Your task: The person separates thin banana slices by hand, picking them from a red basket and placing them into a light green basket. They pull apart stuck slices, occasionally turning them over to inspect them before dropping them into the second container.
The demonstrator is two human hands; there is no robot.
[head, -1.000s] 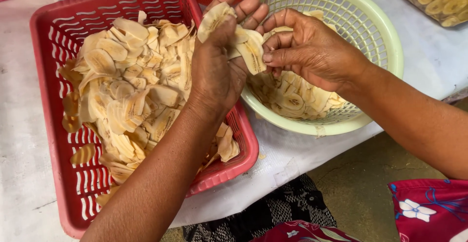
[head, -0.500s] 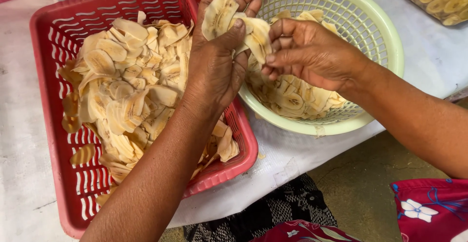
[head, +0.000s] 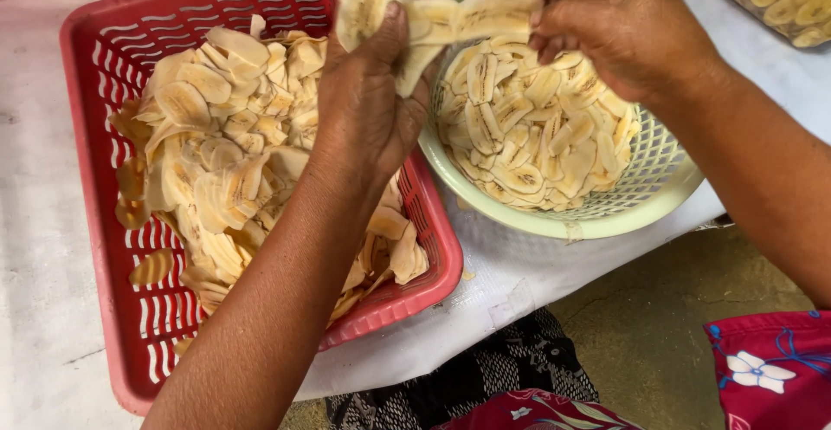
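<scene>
Hands part a clump of banana slices

Since half a second ago, both hands have risen and drawn apart. The left hand (head: 368, 105) pinches a clump of slices (head: 433, 19); the right hand (head: 619, 27) pinches its far end. A red basket (head: 104, 248) holds loose slices nearer; beyond it, a green basket (head: 606, 218) holds more.

Bare cloth (head: 52, 248) left of red basket (head: 104, 248)

White cloth (head: 52, 222), bagged slices (head: 779, 1)
</scene>
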